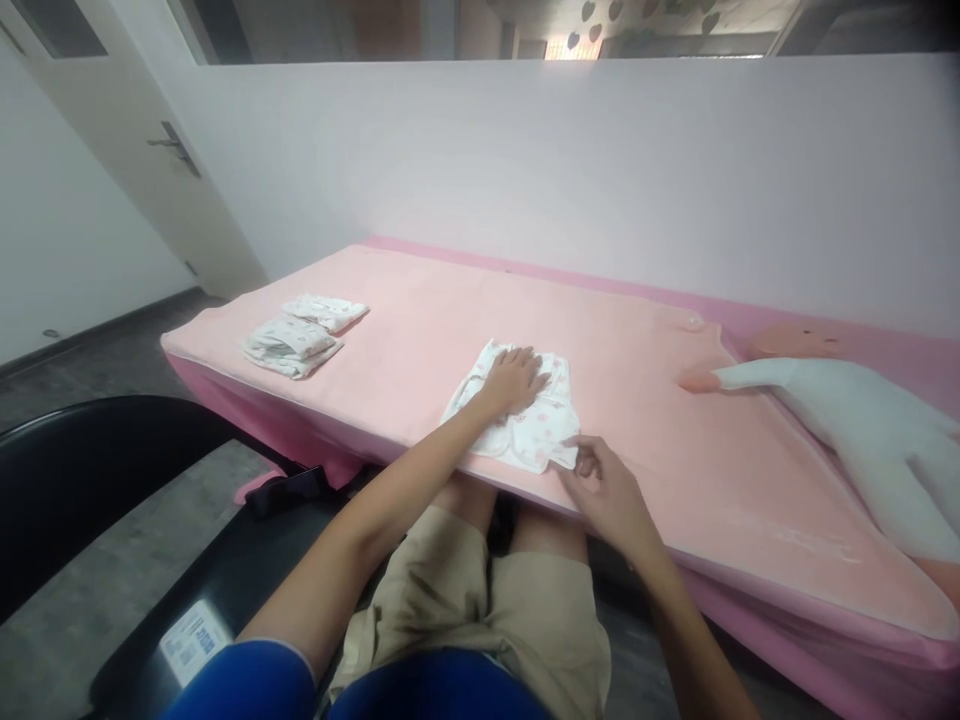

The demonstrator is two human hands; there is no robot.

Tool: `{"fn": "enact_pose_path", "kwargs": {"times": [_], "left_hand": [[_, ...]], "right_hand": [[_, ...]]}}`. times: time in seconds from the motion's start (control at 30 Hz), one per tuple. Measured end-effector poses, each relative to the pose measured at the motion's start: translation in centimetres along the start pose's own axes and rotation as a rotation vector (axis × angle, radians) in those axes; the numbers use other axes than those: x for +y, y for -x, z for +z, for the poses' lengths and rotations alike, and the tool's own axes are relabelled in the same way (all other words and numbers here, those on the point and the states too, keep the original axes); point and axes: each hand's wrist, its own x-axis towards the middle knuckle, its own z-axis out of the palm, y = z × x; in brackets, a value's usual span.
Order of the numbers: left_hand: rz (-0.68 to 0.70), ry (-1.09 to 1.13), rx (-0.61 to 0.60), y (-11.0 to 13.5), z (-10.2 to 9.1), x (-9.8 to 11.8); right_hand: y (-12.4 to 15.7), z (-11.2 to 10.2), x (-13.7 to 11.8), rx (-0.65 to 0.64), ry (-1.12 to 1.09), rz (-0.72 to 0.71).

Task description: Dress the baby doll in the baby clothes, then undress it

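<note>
Head view: printed cloth (541, 432), likely light, soft; best held by corners;
Left hand (514, 380): fingers spread atop it;
Right hand (609, 492): fingertips pinching its near corner

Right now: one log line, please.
left hand: flat on white patterned cloth; right hand: at its corner; folded white cloths: left on pink tabletop

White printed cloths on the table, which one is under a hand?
The central cloth, beneath the left hand; no hand touches the folded cloths further left.
</note>
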Motion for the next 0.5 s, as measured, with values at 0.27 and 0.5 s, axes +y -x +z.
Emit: {"fn": "enact_pose_path", "kwargs": {"times": [0.27, 0.5], "left_hand": [[0.138, 0.09, -0.087, 8.1, -2.7, 2.8], [0.139, 0.057, -0.195, 11.4, -3.6, 3.7]], "right_hand": [[0.1, -3.4, 1.6, -0.031, 0.027, -0.073], [-0.3, -5.1, 4.9, -0.092, 0.145, -0.283]]}}
